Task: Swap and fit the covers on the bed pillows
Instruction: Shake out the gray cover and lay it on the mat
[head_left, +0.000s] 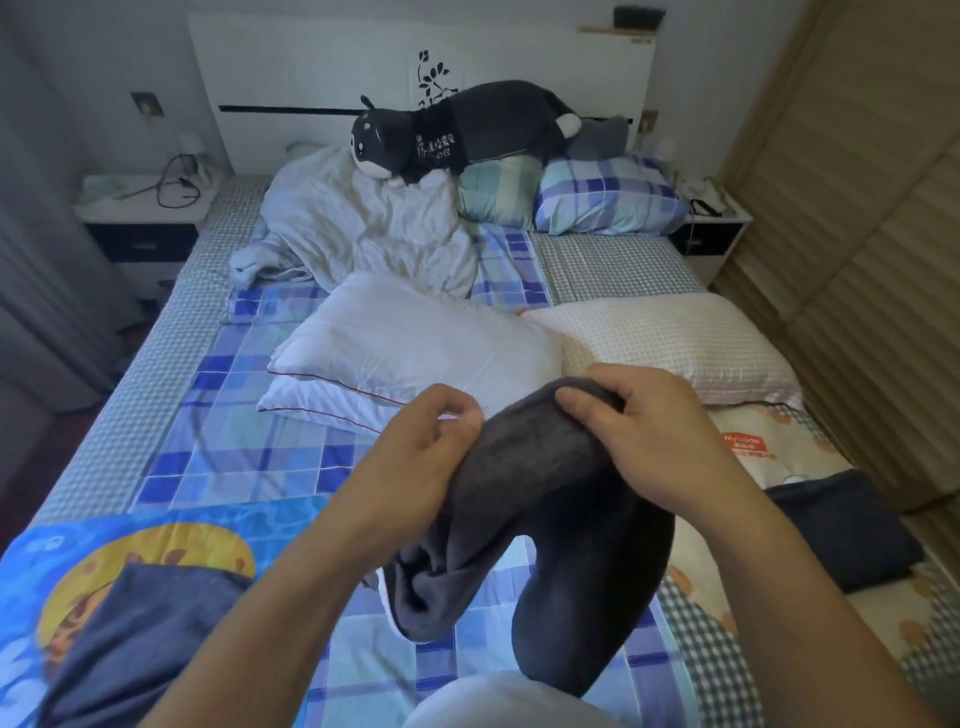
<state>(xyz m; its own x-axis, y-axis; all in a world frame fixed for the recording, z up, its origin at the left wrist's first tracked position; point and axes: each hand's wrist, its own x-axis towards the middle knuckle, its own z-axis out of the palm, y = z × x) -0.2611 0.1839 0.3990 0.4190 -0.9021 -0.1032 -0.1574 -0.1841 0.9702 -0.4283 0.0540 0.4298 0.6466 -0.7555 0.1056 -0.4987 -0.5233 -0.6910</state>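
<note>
overhead, both hands' grip pinches the dark grey cover (524, 499); label unreadable.

- The lower white pillow (306, 402) lies mostly hidden under the upper white pillow (415, 343), and the left hand (415, 457) covers its near corner
- The dark grey cover (545, 509) hides the right hand's (660, 436) fingertips and part of the checked pillow's (675, 343) near edge
- The folded dark cloth (130, 639) runs off the bottom edge
- White text on the plush dog's (467, 130) shirt is too small to read
- The striped pillow (498, 189) sits partly under the plush dog
- The label (745, 447) on the printed sheet is blurred
</note>
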